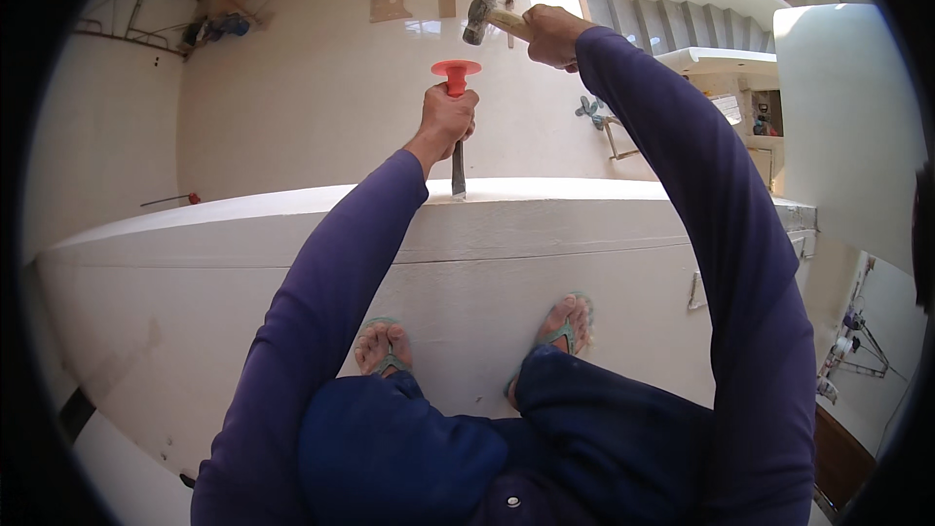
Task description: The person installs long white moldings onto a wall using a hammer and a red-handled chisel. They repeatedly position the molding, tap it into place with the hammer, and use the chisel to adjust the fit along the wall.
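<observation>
My left hand (pixel 449 122) is wrapped round the grip of a cold chisel (pixel 458 170), which has a red-orange hand guard (pixel 456 68) above my fist. The chisel stands nearly upright. Its lower tip meets the top edge of a white ledge (pixel 565 191) in front of my feet. Higher and to the right, my right hand (pixel 557 37) is closed on the wooden handle of a hammer (pixel 480 16). The grey metal head hangs up and right of the guard, apart from it. Neither hand's palm is visible.
My sandalled feet (pixel 565 324) stand on the white surface behind the ledge. Beyond the edge lies a lower floor (pixel 321 107) with boards (pixel 392 2) and scaffold frames. Curved stairs (pixel 682 24) rise at the far right. A red-ended rod (pixel 193 199) shows at left.
</observation>
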{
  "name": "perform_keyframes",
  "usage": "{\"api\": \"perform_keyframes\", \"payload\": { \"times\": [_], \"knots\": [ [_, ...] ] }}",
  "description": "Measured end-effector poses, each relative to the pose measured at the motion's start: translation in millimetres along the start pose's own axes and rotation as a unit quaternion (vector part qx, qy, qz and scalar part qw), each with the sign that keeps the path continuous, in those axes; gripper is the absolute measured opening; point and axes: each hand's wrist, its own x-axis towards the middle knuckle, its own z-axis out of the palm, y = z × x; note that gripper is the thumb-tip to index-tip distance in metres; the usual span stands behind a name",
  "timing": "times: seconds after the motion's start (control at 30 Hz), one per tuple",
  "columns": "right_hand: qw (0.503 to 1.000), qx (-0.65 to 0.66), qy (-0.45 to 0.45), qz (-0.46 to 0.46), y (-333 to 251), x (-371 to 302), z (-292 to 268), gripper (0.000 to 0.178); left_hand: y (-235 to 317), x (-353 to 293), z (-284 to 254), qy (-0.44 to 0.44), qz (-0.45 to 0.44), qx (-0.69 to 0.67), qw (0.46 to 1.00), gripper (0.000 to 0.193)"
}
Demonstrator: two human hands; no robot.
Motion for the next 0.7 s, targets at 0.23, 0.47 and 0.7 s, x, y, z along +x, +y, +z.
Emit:
{"api": "perform_keyframes", "payload": {
  "times": [0.23,0.47,0.7],
  "knots": [
    [0.998,-0.002,0.014,0.056,101,-82,18,0.023,-12,20,9,0.024,-0.077,0.04,0.996,0.013],
    [0.98,0.096,0.03,0.173,117,-233,18,0.024,-34,42,-13,0.111,-0.144,0.037,0.983,0.019],
    [0.95,0.179,0.093,0.237,122,-382,92,0.031,-47,40,-39,0.189,-0.167,-0.085,0.964,0.017]
  ]
}}
